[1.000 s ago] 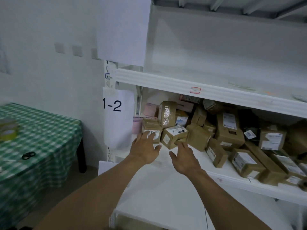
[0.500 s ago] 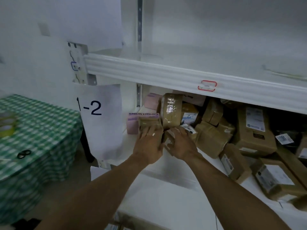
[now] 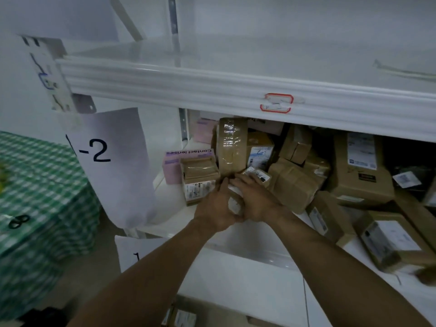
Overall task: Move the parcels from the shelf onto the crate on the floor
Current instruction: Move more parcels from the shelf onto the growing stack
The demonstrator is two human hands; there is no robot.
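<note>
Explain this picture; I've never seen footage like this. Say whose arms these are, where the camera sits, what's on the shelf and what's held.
No machine here: a person wears a camera on the head, looking forward and down, so both bare arms are the wearer's own. The left hand and right hand together hold a small parcel with a white label near the front of the white shelf. Beside it lie many brown cardboard parcels, one tall taped parcel among them, and a pink box printed "Contact lenses". A green-checked table stands to the left.

parcels [image 3: 292, 185] on shelf [image 3: 165, 215], table [image 3: 35, 185] leftward
</note>
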